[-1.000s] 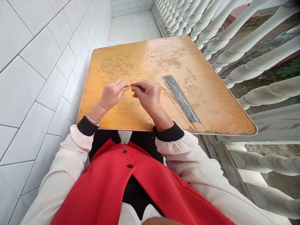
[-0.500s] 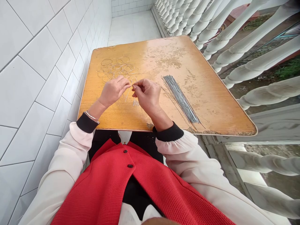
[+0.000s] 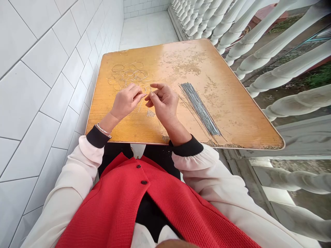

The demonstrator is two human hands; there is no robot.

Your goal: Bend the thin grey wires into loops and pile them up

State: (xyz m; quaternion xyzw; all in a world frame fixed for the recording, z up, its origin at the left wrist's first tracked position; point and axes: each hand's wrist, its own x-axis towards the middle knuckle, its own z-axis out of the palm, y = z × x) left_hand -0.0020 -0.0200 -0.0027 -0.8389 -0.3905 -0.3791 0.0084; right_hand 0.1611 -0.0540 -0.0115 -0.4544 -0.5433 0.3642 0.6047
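Thin metal wire (image 3: 140, 105) is pinched between both hands just above the table (image 3: 232, 113). The left hand (image 3: 126, 100) grips it with thumb and forefinger, and the right hand (image 3: 164, 103) closes on it from the other side, fingertips nearly touching. A small scrap (image 3: 150, 113) lies under the right hand, a heap of wire rings (image 3: 129, 75) just beyond, and a bundle of straight wires (image 3: 199, 108) to the right, reaching the near edge. The wire looks springy: a slack pinch could let it flick away or prick a finger, and a sleeve's nudge could push the bundle off.
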